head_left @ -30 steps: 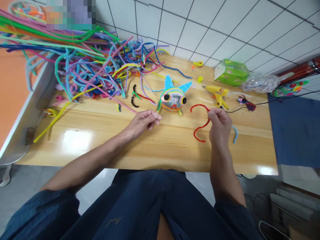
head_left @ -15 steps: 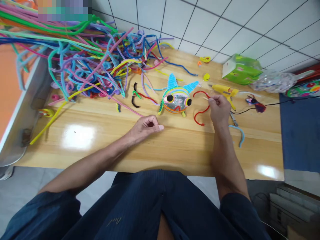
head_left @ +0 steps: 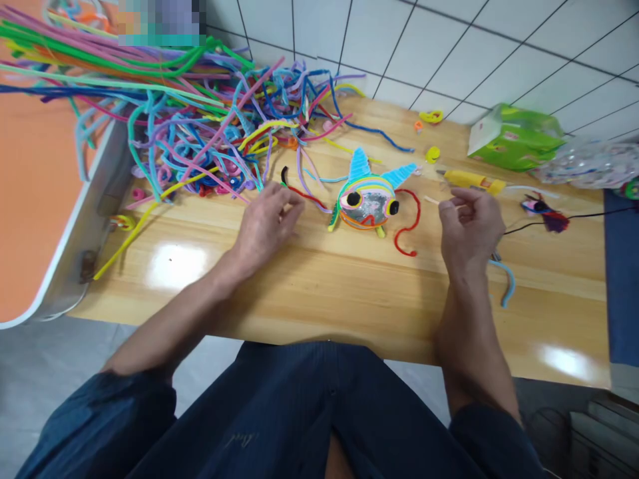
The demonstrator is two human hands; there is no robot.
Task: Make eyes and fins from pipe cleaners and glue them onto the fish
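Two bare hands were over the wooden worktop [head_left: 324,293], one each side of a round figure [head_left: 369,203] with blue ears and black eyes, which stood near the middle on yellow feet. The left hand [head_left: 268,223] was partly open, fingers bent over one end of a red stem with black tips [head_left: 313,199]; whether it gripped it, I couldn't tell. The right hand [head_left: 472,219] was loosely curled, its thumb by the end of a pale stick [head_left: 431,199]; I couldn't tell if it had hold of that. A curvy red stem [head_left: 417,214] lay just right of the figure. Beyond the right hand lay a yellow glue gun [head_left: 466,178]; nearer the front edge, a short blue stem [head_left: 510,283].
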